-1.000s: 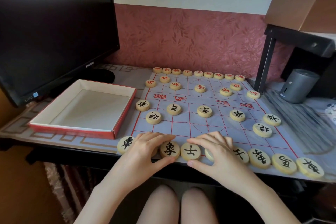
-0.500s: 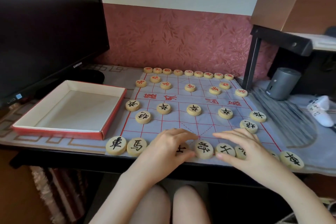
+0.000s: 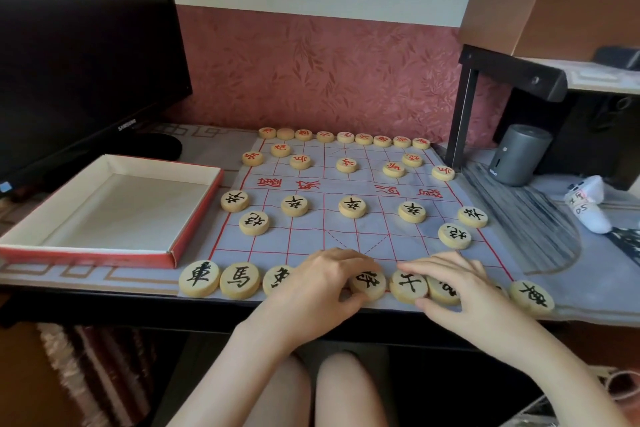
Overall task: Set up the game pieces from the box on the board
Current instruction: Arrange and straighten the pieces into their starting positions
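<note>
Wooden black-marked discs line the row of the board that runs along the near edge of the tabletop. Both hands work there, presumably because this back rank is the last to be squared up. The left hand arches over the middle disc, fingers curled past its far edge and thumb against its near edge. That pinch would let it slide the disc onto its grid point. The right hand lies flatter, its fingers stretched loosely over the discs just to the right, touching them and gripping none, likely to steady them or nudge them into even spacing. Red-marked discs already fill the side toward the far edge. The box sits beside the board's left edge and shows only its bare floor, so I judge the setup almost done.
</note>
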The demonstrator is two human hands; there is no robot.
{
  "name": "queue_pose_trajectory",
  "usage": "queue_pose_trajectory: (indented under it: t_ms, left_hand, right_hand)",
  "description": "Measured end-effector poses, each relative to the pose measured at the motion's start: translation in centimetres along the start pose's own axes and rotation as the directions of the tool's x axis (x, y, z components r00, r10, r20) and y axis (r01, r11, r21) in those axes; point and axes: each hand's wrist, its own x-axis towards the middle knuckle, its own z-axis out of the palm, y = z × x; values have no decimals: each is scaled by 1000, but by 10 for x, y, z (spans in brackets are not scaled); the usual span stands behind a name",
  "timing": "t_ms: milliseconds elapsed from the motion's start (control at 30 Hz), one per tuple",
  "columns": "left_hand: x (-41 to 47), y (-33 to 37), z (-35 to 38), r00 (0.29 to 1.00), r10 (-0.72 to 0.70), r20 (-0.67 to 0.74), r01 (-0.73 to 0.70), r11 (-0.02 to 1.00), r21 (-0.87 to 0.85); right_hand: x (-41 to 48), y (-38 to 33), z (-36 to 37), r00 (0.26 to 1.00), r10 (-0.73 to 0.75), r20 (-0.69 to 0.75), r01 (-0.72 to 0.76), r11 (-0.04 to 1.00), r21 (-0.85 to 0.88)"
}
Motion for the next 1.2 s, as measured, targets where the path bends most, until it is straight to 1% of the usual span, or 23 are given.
queue_pose_trajectory:
  t_ms: [100,167,267,367,433,567,633,767,833,933,1100,1200]
  left_hand:
    - [2,-1,2,1000,-14,6,14,1000,1]
    - [5,-2,4,999,-29,-14,30,1000,7]
    - [7,-4,8,998,-42,-44,45,997,63]
    - [9,-5,11,998,-25,-64,32,994,107]
    - [8,-5,11,998,-30,-61,35,995,97]
    - [5,-4,4,999,-21,-33,20,1000,-15]
    - [3,-2,-1,1000,-16,-18,14,997,-70]
    - [3,-4,-4,1000,-4,10,5,997,-72]
    - [4,-5,-3,1000,-6,17,7,997,-79]
    - [6,-5,1,1000,-13,5,13,996,-86]
    - [10,-8,10,999,-24,-36,24,1000,-9]
    - [10,-8,12,997,-37,-73,39,999,32]
  right_hand:
    - [2,-1,4,998,-35,-46,34,999,-18]
    - [5,3,10,997,-34,-64,29,997,-75]
    - [10,10,20,992,-53,-117,34,987,-155]
    - [11,12,23,992,-48,-116,24,979,-200]
    - [10,11,21,995,-39,-88,23,984,-177]
    - [3,2,7,999,-41,-36,42,999,33]
    - [-1,4,4,1000,-22,3,22,997,80]
    - [-2,7,6,1000,-22,11,22,998,53]
    - [0,5,7,999,-35,-7,36,998,44]
    - [4,4,10,997,-61,-46,60,998,-20]
    - [9,10,22,990,-34,-139,17,993,-116]
    - [10,10,27,984,-32,-176,7,990,-140]
